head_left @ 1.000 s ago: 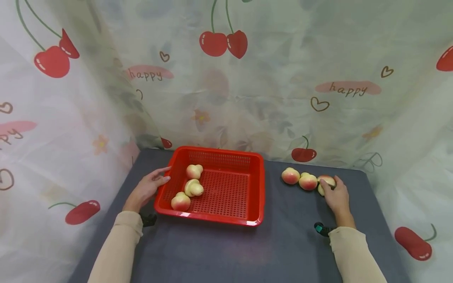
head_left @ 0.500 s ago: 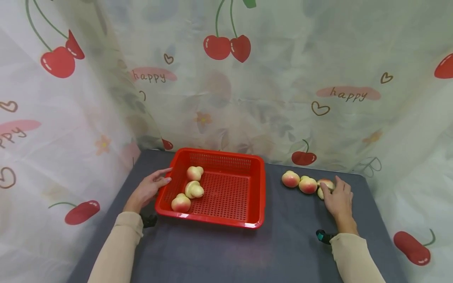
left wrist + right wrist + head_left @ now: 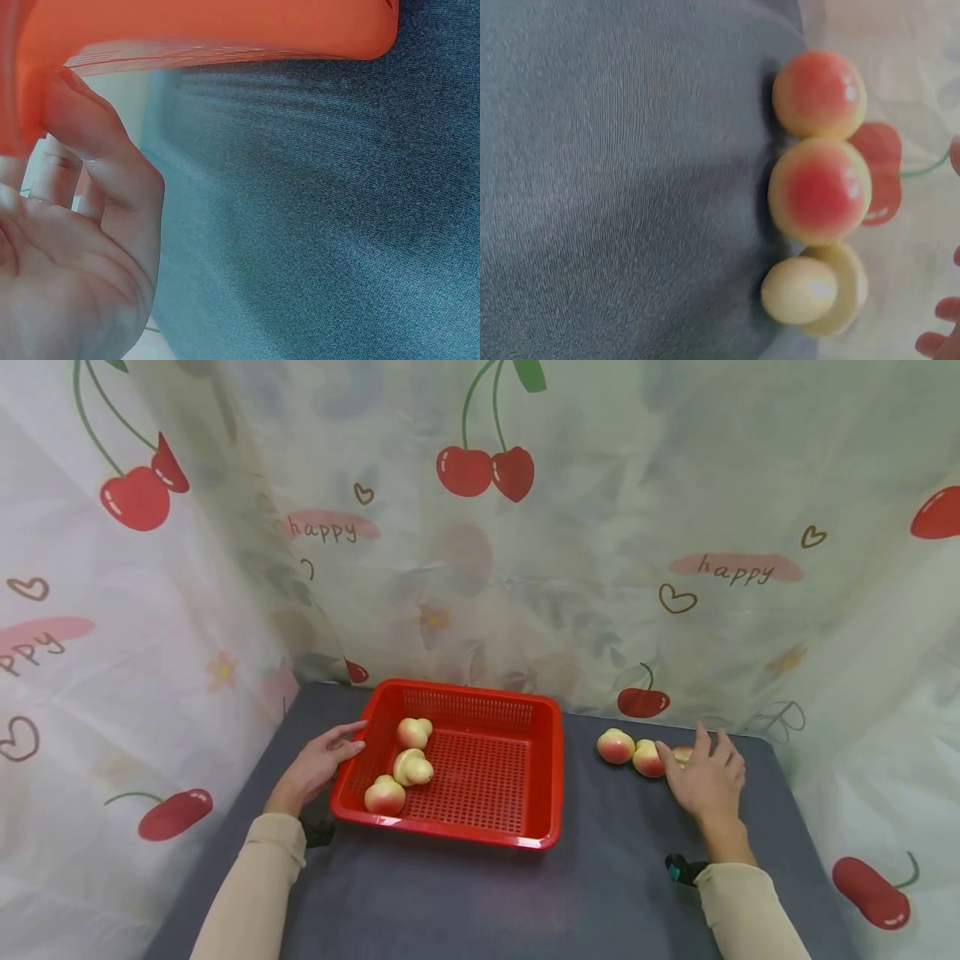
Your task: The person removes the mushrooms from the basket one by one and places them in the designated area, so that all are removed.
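Observation:
In the head view, my left hand (image 3: 318, 766) holds the left rim of a red plastic basket (image 3: 555, 777); the left wrist view shows a digit bent against the basket (image 3: 225, 26) under its lip. My right hand (image 3: 705, 781) hovers with spread fingers over the rightmost of three mushroom-shaped pieces, its fingers holding nothing. That piece (image 3: 799, 291) lies with its pale stem outward, partly covered in the head view. Beside it sit a middle piece (image 3: 648, 760) and a left piece (image 3: 616, 746), with red-blushed yellow caps. Fingertips (image 3: 949, 307) show at the right wrist view's edge.
Three similar mushroom-shaped pieces lie in the basket's left side: a back one (image 3: 412, 732), a middle one (image 3: 412, 767) and a front one (image 3: 385, 795). A dark grey cloth (image 3: 450, 902) covers the table. Cherry-print curtains (image 3: 570, 527) stand behind and at both sides.
My right hand has loosened from the rightmost mushroom-shaped piece and its fingers have spread, moving slightly left above it. My left hand stays at the basket rim. The head view has tilted slightly up.

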A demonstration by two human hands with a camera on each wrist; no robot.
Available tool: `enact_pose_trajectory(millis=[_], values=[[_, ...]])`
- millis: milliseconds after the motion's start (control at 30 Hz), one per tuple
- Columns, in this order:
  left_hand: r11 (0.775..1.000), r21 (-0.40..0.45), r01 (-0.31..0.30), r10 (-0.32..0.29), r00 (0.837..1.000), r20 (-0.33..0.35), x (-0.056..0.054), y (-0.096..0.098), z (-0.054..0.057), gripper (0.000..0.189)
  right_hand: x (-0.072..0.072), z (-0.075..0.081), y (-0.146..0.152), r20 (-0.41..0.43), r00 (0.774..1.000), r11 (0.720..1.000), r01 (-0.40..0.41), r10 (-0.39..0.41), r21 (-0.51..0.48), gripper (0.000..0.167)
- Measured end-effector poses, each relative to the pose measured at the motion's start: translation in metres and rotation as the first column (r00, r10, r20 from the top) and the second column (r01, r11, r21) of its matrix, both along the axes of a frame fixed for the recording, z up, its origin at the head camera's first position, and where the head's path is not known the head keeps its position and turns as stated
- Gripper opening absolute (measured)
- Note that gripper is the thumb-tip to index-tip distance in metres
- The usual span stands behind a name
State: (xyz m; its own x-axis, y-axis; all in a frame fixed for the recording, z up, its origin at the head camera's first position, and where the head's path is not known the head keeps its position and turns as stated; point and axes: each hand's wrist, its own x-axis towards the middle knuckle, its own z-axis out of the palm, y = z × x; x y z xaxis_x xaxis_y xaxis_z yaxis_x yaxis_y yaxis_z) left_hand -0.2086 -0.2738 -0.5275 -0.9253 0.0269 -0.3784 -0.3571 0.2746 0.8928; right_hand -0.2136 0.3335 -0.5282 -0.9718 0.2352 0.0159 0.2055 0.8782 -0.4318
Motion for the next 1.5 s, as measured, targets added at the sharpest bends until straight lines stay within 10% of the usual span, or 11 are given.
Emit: enact_pose_trajectory(millis=[500,1500], values=[[1.000,-0.003,0.003,-0.003,1.000,0.012,0.000,0.001,0.002,0.060,0.010,0.004,-0.049,-0.106,0.974,0.976,-0.185,0.198,0.117,0.093],[1.000,-0.020,-0.002,0.002,1.000,0.030,-0.001,-0.001,-0.003,0.060,0.020,0.035,-0.117,-0.025,0.918,0.895,-0.379,0.395,0.236,0.094]])
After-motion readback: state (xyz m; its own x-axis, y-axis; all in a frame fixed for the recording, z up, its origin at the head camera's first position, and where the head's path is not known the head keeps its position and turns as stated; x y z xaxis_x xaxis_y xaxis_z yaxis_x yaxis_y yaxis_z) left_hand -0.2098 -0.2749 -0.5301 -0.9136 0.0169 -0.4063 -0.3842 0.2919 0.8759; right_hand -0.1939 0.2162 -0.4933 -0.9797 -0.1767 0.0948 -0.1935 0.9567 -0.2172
